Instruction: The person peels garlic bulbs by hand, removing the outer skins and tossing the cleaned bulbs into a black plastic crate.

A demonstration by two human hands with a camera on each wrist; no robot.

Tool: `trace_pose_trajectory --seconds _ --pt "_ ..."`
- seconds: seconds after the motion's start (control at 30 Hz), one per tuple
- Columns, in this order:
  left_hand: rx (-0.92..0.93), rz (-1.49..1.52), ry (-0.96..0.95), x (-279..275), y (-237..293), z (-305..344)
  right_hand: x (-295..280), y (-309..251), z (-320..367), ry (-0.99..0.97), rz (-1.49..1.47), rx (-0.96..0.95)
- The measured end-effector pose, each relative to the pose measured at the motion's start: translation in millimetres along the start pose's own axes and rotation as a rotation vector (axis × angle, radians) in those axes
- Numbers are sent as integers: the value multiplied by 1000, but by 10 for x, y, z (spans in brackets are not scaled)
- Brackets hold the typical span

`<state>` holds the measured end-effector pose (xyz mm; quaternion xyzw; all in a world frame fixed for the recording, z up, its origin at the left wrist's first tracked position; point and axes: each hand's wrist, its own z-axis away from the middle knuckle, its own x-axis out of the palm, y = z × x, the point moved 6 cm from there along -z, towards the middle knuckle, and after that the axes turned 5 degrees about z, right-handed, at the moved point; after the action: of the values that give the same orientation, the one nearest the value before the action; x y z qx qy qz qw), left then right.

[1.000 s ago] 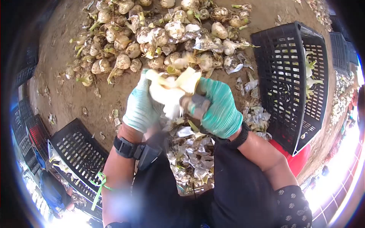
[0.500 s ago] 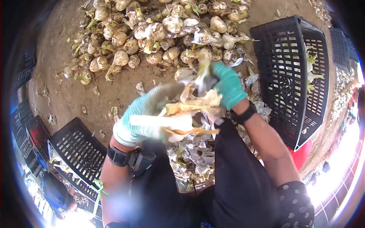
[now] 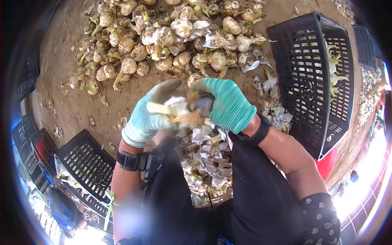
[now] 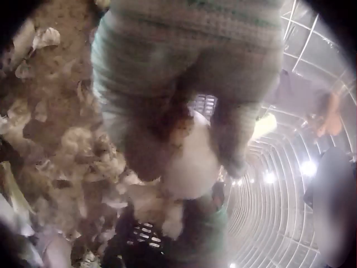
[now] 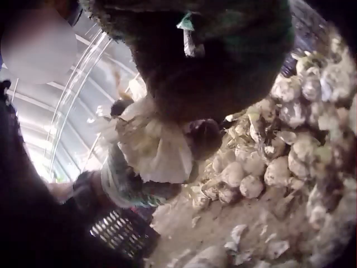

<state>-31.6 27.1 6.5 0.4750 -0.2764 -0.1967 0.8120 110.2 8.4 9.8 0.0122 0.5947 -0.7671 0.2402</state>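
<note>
In the head view, my gloved left hand (image 3: 145, 116) grips a pale, garlic-like bulb (image 3: 176, 103), its cut stem (image 3: 158, 108) pointing left. The left wrist view shows the bulb's smooth white side (image 4: 192, 170) between thumb and fingers. My gloved right hand (image 3: 230, 105) is curled close against the bulb's other side, pinching its papery skin (image 5: 153, 148), which flares out in the right wrist view. Loose brown skin (image 3: 190, 118) hangs below the bulb, blurred. Something dark grey (image 3: 203, 105) sits at the right thumb; I cannot tell whether it is a tool or a thumb cover.
A heap of unpeeled bulbs (image 3: 163, 36) lies on the dirt floor ahead. Shed skins (image 3: 208, 159) pile up between the knees. Black slotted crates stand at right (image 3: 300, 77) and left (image 3: 85, 163), with pale stalks inside. A red object (image 3: 326, 165) shows under the right crate.
The right hand swung up and away to the right half a second ago, and is now back against the bulb. Much of the loose skin seen around the bulb then is gone from view.
</note>
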Motion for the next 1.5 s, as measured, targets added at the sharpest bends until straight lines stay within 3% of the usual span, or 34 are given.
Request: trace_pose_trajectory --seconds 0.07,0.17,0.27,0.3,0.33,0.4,0.43,0.47,0.53,0.6,0.67,0.7,0.8,0.87,0.93,0.97,1.0,1.07,1.1,1.17,1.2,1.23,1.27,1.33,1.4,1.47,1.5 --pt "10 327 112 -60 -89 17 -10 -106 31 90 61 -32" --pt "-27 415 188 -72 -162 56 69 -143 86 305 27 -218" --pt "-65 403 357 -62 -138 89 181 9 44 197 -204 -74" --pt "-58 491 392 -93 -148 113 158 141 24 290 30 -90" --pt "-48 580 424 -129 -159 130 143 218 37 291 33 -93" --pt "39 719 361 -197 -122 171 245 577 92 4 165 312" --pt "28 787 337 -205 -140 170 367 555 183 -148 -203 288" --pt "23 853 307 -217 -147 146 380 535 194 -151 -205 283" --pt "45 733 308 -232 -131 131 310 147 162 -203 88 -72" --pt "52 621 305 -173 -129 118 263 69 72 -159 56 -16" --pt "85 532 319 -116 -67 78 267 3 -17 -63 -472 -90" --pt "86 532 316 -97 -73 51 311 -27 -43 -61 -470 -91" --pt "-33 336 624 -243 -233 70 373 -134 -55 121 41 -86" --pt "-129 359 664 -355 -423 90 315 -271 -47 129 75 -137" --pt "-67 -89 589 -420 -337 65 259 -209 -50 107 68 -98" --pt "-123 336 710 -457 -424 142 233 -115 -24 106 69 -98" --pt "-171 766 815 -360 -311 163 216 138 14 113 97 27" --pt "-70 1107 632 -452 -296 189 226 556 92 122 142 271" --pt "-71 1144 460 -448 -289 174 252 570 119 115 133 267" --pt "-106 1155 423 -437 -327 210 243 334 161 205 168 -141" --pt "-144 1173 380 -399 -354 207 226 274 133 207 166 -142" --pt "-170 1097 506 -438 -436 234 192 160 87 181 142 -115" --pt "-177 1097 505 -397 -427 221 142 54 53 155 119 -87" --pt "-194 1134 400 -247 -335 138 90 -108 32 98 294 -116" --pt "-225 1085 457 -225 -328 116 14 -376 90 308 305 -407" --pt "-338 1396 304 -9 -233 77 67 -465 0 290 270 -384" --pt "-339 1397 304 -16 -270 70 110 -551 -23 202 284 -475"
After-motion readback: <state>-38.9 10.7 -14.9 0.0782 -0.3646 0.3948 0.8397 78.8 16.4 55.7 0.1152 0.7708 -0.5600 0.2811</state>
